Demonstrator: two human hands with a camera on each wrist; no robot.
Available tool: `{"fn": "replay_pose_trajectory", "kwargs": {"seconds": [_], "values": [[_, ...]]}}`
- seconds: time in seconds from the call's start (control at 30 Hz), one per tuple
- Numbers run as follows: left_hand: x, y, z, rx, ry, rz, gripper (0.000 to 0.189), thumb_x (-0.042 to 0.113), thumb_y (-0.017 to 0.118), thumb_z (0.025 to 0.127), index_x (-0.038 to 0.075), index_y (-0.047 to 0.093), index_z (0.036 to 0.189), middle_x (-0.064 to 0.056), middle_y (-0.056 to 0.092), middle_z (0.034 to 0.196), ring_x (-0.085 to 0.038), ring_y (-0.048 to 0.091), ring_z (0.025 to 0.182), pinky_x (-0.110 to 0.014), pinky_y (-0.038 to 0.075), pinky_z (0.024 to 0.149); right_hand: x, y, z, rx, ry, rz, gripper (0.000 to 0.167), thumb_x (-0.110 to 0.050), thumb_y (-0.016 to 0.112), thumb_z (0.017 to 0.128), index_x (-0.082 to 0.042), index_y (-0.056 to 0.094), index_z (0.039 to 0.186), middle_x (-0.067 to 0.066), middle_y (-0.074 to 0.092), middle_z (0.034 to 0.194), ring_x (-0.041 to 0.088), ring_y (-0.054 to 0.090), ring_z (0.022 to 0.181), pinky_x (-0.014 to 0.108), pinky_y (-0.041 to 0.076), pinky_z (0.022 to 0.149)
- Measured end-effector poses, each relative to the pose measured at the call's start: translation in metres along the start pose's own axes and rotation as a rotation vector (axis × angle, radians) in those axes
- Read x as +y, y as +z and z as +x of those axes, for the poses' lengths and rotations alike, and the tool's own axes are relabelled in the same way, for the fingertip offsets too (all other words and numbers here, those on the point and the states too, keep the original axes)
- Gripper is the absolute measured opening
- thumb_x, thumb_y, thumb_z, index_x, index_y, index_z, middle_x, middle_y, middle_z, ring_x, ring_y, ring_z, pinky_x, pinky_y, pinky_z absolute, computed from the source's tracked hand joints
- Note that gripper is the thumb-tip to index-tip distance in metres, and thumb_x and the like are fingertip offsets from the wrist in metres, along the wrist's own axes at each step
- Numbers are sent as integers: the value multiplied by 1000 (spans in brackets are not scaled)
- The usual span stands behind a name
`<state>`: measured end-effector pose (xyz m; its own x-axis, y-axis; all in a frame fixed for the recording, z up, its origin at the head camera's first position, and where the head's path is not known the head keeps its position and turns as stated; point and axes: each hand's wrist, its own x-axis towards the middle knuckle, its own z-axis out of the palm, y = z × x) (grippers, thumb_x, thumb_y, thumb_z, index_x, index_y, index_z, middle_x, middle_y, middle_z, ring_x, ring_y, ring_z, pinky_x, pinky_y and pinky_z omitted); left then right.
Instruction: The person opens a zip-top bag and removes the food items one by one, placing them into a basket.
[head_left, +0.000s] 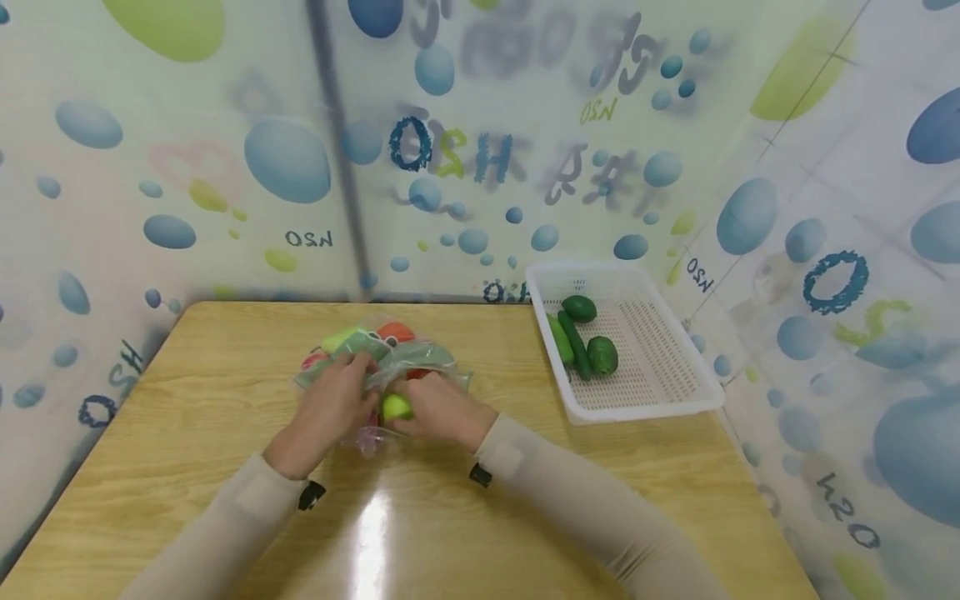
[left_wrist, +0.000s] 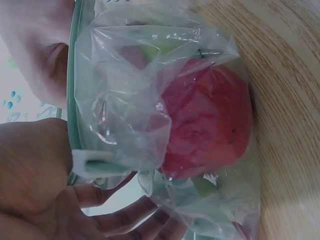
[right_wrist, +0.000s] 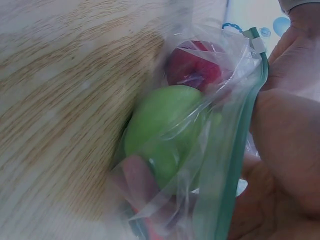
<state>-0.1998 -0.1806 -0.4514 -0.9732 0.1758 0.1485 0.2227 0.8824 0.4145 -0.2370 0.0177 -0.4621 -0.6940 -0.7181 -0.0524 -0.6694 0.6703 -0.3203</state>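
Note:
A clear zip bag with a green band along its mouth lies on the table in front of me; the left wrist view shows the bag (left_wrist: 120, 115) with a rounded red fruit or vegetable (left_wrist: 210, 120) inside. My left hand (head_left: 341, 400) holds the bag's mouth edge, its fingers spread along the plastic. My right hand (head_left: 438, 408) reaches into the mouth from the other side. In the right wrist view, a finger (right_wrist: 139, 175) shows through the plastic, against a green apple (right_wrist: 162, 122). Above that apple lies a dark red apple (right_wrist: 195, 65). The rest of the right fingers are hidden.
Behind my hands are more wrapped items, including an orange-red piece (head_left: 396, 332) and a yellow-green one (head_left: 341, 337). At the back right stands a white perforated basket (head_left: 645, 358) holding a cucumber (head_left: 574, 346) and other green produce. A patterned wall borders the wooden table (head_left: 225, 392).

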Motion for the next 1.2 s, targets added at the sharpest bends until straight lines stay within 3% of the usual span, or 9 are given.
{"fn": "replay_pose_trajectory", "kwargs": {"seconds": [0.17, 0.37, 0.63, 0.93, 1.2], "values": [[0, 1, -1, 24, 22, 0, 32, 6, 86, 98, -4, 74, 127, -31, 74, 122, -41, 74, 101, -57, 67, 84, -3, 0, 0, 23, 13, 29, 34, -46, 81, 111, -20, 79, 133, -8, 70, 85, 2, 59, 69, 17, 45, 64], [0, 2, -1, 4, 3, -12, 31, 6, 84, 101, -4, 75, 128, -31, 74, 126, -41, 75, 104, -58, 67, 86, -6, -4, -2, 13, 13, 61, 29, -36, 84, 110, -19, 79, 133, -7, 78, 99, 3, 65, 78, 18, 51, 70], [0, 2, 2, -1, -3, -7, 32, 5, 83, 100, -5, 75, 129, -31, 76, 126, -42, 77, 105, -59, 68, 88, -8, -18, -10, 39, -16, 76, 29, -33, 81, 108, -21, 80, 135, -9, 73, 94, 2, 62, 73, 17, 48, 65], [-2, 2, 2, -17, -9, -20, 33, 6, 84, 100, -5, 76, 130, -32, 76, 128, -44, 79, 106, -60, 69, 89, -12, -29, -16, 52, -17, 64, 36, -34, 82, 106, -23, 81, 140, -6, 79, 117, 4, 64, 84, 17, 50, 71], [-1, -2, 2, -41, -37, -44, 34, 8, 84, 102, -5, 76, 132, -31, 76, 130, -41, 78, 105, -59, 69, 90, -12, -44, -25, 43, -2, 107, 37, -35, 82, 104, -23, 80, 139, -10, 77, 106, 3, 65, 79, 18, 53, 66]]}}
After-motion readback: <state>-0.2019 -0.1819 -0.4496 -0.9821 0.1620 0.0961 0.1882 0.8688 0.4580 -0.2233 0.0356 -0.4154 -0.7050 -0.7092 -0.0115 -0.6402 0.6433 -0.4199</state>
